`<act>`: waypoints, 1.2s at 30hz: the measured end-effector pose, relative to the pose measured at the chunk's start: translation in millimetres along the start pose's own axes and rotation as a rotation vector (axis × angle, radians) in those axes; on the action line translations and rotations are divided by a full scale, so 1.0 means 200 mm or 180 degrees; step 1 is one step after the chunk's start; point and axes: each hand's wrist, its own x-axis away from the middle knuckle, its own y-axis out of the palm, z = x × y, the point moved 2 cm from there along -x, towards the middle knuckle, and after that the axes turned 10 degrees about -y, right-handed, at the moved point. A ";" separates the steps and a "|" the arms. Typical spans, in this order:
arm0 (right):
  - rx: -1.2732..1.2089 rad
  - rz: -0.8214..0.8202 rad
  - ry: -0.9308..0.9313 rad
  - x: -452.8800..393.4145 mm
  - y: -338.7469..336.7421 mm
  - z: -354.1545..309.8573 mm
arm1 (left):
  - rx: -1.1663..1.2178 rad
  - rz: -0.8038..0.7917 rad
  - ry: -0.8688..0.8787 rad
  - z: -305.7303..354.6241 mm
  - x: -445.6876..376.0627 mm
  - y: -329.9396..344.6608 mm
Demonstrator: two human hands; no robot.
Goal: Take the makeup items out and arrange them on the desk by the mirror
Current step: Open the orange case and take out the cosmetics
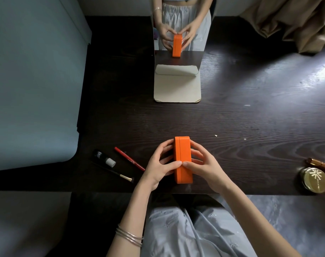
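Note:
An orange box [184, 154] stands on its narrow side near the front edge of the dark wooden desk [232, 117], its lid seam closed. My left hand [161, 166] grips its left face and my right hand [204, 164] its right face, both thumbs meeting on top. To the left lie a black tube with a white cap [104, 158], a red pencil [129, 158] and a thin brush [119, 175]. At the far right sit a round gold compact [314, 180] and a gold stick [320, 164]. The mirror [180, 32] stands at the back on a beige base [177, 88].
A pale blue surface [33, 80] borders the desk on the left. Beige cloth [297, 21] is bunched at the back right corner. The mirror reflects the box and both hands. My lap in light trousers [191, 232] is below the desk edge.

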 end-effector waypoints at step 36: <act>-0.0132 -0.0305 0.0340 -0.05 -0.02 0.00 | -0.0583 -0.0567 -0.0058 0.04 -0.01 -0.03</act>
